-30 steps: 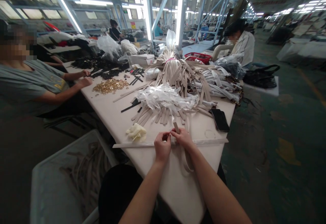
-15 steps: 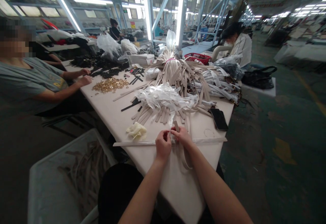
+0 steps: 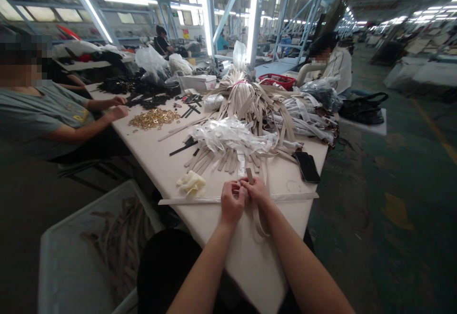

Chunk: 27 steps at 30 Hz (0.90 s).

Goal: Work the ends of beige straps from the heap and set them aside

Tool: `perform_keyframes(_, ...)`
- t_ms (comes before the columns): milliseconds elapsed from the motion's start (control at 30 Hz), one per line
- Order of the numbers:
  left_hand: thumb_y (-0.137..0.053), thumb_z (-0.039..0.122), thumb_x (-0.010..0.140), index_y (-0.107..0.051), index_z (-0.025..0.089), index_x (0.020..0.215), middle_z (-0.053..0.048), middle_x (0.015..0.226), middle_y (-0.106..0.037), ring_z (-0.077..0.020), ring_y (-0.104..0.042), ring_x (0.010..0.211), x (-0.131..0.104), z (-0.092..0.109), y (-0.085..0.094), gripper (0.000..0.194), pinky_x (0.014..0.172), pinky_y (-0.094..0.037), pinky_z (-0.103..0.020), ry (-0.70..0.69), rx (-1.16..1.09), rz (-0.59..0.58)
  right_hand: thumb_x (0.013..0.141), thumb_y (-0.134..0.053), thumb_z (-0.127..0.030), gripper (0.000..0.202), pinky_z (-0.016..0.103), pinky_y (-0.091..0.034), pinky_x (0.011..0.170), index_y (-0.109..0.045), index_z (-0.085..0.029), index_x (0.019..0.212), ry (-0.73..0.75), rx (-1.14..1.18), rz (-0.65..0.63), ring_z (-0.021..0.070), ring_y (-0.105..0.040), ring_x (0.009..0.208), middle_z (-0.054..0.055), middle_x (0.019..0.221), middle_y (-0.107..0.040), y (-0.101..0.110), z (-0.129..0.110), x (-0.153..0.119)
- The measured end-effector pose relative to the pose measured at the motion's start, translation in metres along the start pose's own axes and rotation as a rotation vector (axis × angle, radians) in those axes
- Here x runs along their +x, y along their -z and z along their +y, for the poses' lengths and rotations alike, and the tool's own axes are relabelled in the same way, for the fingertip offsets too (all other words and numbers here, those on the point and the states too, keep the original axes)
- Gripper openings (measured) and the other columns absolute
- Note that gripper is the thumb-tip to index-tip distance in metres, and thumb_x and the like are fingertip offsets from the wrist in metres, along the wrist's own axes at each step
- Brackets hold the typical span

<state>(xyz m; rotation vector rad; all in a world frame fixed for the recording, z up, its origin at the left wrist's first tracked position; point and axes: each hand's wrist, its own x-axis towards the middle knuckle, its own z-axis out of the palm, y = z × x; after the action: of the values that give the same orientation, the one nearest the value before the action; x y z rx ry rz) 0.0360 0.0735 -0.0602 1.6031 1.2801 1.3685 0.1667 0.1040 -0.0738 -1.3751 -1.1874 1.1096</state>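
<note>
My right hand (image 3: 257, 192) is closed round a beige strap (image 3: 260, 223), whose short end sticks up above the fingers while the rest loops down toward the table. Beside it, my left hand (image 3: 232, 203) is closed in a pinch, its fingertips meeting those of my right hand. What the left fingers hold is hidden. A narrow clear plastic sleeve (image 3: 241, 165) runs from the pile down to both sets of fingertips. Under my wrists, a long pale strip (image 3: 293, 197) lies across the table. Just ahead is a heap of clear plastic sleeves (image 3: 228, 135) over more beige straps (image 3: 246, 97).
On the table (image 3: 167, 161) are a crumpled yellowish cloth (image 3: 192, 183), a black phone (image 3: 307, 167) and gold metal rings (image 3: 153, 119). At the left edge sits a co-worker (image 3: 60, 114). A white bin (image 3: 64, 257) with straps stands at lower left; a red basket (image 3: 276, 81) is behind.
My left hand has shifted slightly right, closer against my right hand. The strap's upright end shows a little farther right, and more of the plastic sleeve is visible above the fingers.
</note>
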Motion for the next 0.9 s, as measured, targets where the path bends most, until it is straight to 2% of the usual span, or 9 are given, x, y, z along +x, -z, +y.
perform_keyframes(133, -0.061, 0.034, 0.089, -0.054, 0.017, 0.119, -0.007, 0.097, -0.066, -0.0137, -0.065, 0.069, 0.006, -0.011, 0.004, 0.035, 0.062, -0.051, -0.024, 0.13, -0.182, -0.079, 0.074, -0.07, -0.048, 0.036, 0.023, -0.034, 0.041, -0.072, -0.014, 0.088, -0.03, 0.018, -0.02, 0.0108, -0.046, 0.041, -0.002, 0.054, -0.061, 0.003, 0.002, 0.0)
perform_keyframes(267, -0.065, 0.035, 0.086, -0.056, 0.018, 0.122, -0.004, 0.094, -0.064, -0.0096, -0.059, 0.058, 0.008, -0.016, 0.003, 0.041, 0.055, -0.047, -0.021, 0.139, -0.138, -0.141, 0.073, -0.07, -0.049, 0.037, 0.022, -0.035, 0.041, -0.065, -0.017, 0.09, -0.018, 0.06, 0.0, 0.0101, -0.045, 0.04, -0.001, 0.061, -0.065, 0.004, 0.002, -0.002)
perform_keyframes(433, -0.064, 0.032, 0.087, -0.055, 0.018, 0.127, 0.003, 0.07, -0.06, -0.0121, -0.057, 0.06, 0.006, -0.013, 0.004, 0.044, 0.06, -0.045, -0.022, 0.119, -0.129, -0.186, 0.074, -0.068, -0.049, 0.037, 0.023, -0.035, 0.04, -0.063, -0.016, 0.091, -0.02, 0.089, 0.023, 0.0095, -0.044, 0.04, 0.002, 0.071, -0.069, 0.004, 0.003, 0.0)
perform_keyframes(533, -0.067, 0.029, 0.083, -0.051, 0.019, 0.132, 0.002, 0.07, -0.063, -0.0133, -0.059, 0.061, 0.007, -0.014, 0.006, 0.052, 0.062, -0.046, -0.023, 0.139, -0.157, -0.246, 0.074, -0.068, -0.051, 0.039, 0.023, -0.035, 0.04, -0.065, -0.016, 0.092, -0.034, 0.066, 0.062, 0.0097, -0.045, 0.04, 0.002, 0.072, -0.07, 0.003, 0.005, 0.002)
perform_keyframes(633, -0.074, 0.027, 0.074, -0.058, 0.018, 0.122, 0.0, 0.073, -0.068, -0.0137, -0.059, 0.059, 0.011, -0.018, 0.006, 0.051, 0.06, -0.046, -0.024, 0.196, -0.14, -0.292, 0.074, -0.067, -0.055, 0.042, 0.024, -0.035, 0.04, -0.064, -0.017, 0.093, -0.021, 0.077, 0.106, 0.0098, -0.045, 0.04, 0.003, 0.075, -0.07, 0.002, 0.005, 0.002)
perform_keyframes(700, -0.077, 0.026, 0.07, -0.064, 0.017, 0.11, -0.001, 0.072, -0.068, -0.0139, -0.058, 0.057, 0.014, -0.021, 0.006, 0.043, 0.058, -0.045, -0.024, 0.224, -0.102, -0.285, 0.074, -0.067, -0.058, 0.045, 0.024, -0.033, 0.038, -0.063, -0.018, 0.093, -0.02, 0.114, 0.106, 0.0093, -0.043, 0.038, 0.002, 0.074, -0.07, 0.002, 0.005, 0.002)
perform_keyframes(833, -0.071, 0.03, 0.074, -0.073, 0.016, 0.083, -0.004, 0.068, -0.068, -0.0169, -0.06, 0.061, 0.022, -0.022, 0.005, 0.016, 0.06, -0.044, -0.026, 0.207, -0.035, -0.355, 0.074, -0.066, -0.064, 0.047, 0.024, -0.029, 0.035, -0.06, -0.02, 0.09, -0.009, 0.174, 0.11, 0.0082, -0.04, 0.036, 0.001, 0.072, -0.068, 0.003, 0.003, 0.002)
perform_keyframes(900, -0.069, 0.033, 0.077, -0.073, 0.017, 0.073, -0.005, 0.068, -0.069, -0.0183, -0.061, 0.063, 0.025, -0.021, 0.006, 0.017, 0.06, -0.043, -0.027, 0.196, -0.034, -0.395, 0.075, -0.064, -0.066, 0.048, 0.023, -0.027, 0.035, -0.06, -0.02, 0.087, -0.015, 0.157, 0.109, 0.0084, -0.039, 0.035, -0.001, 0.064, -0.064, 0.003, 0.0, 0.003)
